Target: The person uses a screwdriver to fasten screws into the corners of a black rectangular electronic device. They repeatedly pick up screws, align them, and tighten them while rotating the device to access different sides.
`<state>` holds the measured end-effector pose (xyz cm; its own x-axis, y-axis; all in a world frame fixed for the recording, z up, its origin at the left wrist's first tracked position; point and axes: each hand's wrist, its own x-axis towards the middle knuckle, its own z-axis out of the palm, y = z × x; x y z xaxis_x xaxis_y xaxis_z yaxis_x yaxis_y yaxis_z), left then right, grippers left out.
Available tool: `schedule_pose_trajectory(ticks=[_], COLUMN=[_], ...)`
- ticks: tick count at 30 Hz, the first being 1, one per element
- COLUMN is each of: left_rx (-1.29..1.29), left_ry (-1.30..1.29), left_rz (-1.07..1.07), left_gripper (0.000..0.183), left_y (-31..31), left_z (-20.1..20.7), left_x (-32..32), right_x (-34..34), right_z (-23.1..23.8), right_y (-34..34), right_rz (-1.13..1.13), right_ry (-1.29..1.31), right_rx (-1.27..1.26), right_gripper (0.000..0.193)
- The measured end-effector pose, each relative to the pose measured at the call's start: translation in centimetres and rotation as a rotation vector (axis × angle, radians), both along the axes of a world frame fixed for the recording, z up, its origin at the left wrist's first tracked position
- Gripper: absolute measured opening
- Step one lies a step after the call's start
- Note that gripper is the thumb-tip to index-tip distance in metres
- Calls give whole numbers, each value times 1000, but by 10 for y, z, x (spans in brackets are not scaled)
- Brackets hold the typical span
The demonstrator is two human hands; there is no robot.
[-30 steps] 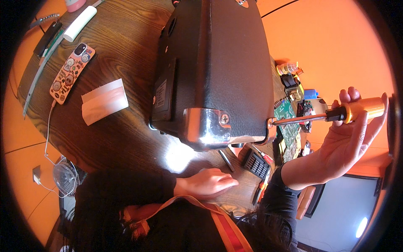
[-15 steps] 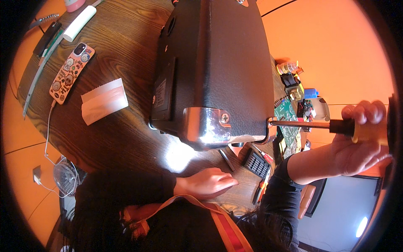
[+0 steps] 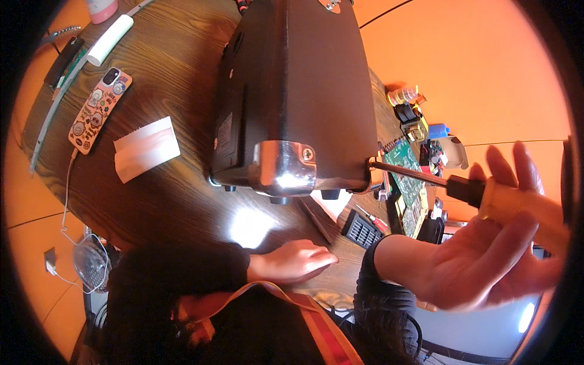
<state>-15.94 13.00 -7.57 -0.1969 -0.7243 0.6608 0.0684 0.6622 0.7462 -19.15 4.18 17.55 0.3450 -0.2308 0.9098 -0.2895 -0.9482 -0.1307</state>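
A large black textured case [image 3: 328, 91] stands on the wooden table, with a shiny metal corner guard [image 3: 285, 167] at its near end. My right hand [image 3: 480, 258] holds a long screwdriver [image 3: 410, 173] by its yellow and black handle, thumb in front and fingers raised and spread behind. The tip of its shaft meets the metal fitting at the case's lower right corner; the screw there is too small to make out. My left hand [image 3: 295, 261] rests on the table in front of the case, fingers curled, with nothing visible in it.
Left of the case lie a phone [image 3: 99, 112] on a white cable, a paper slip [image 3: 147, 149] and a white cylinder [image 3: 111, 40]. Near my right forearm are a black bit case [image 3: 363, 229] and a small red screwdriver [image 3: 374, 219]. Green circuit boards [image 3: 406, 176] lie beyond.
My right hand has dropped lower and turned, its fingers opening out around the handle. The screwdriver now slants down toward its handle. The case appears shifted slightly left and up; my left hand stays put.
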Motion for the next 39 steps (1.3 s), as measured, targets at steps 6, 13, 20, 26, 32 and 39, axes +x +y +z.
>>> schedule_pose_trajectory(ticks=[6,13,20,26,32,39], left_rx=[-40,-22,7,-165,-665,-595], left_ry=[-51,-49,-108,-184,-433,-550], left_rz=[-10,-37,-54,65,393,1492], left_gripper=[22,25,28,30,25,67], left_y=[2,0,-1,-6,3,-17], left_z=[-2,0,3,20,49,61], left_x=[-2,0,3,10,41,69], right_x=[6,19,23,18,15,-17], right_z=[14,-20,-67,-101,-112,-112], right_y=[-51,-93,-87,-84,-76,-92], right_rz=[219,418,567,704,745,947], right_ry=[-580,-538,-675,-876,-1039,-1127], right_rx=[233,550,1184,1503,1718,1702], right_gripper=[23,40,53,47,39,25])
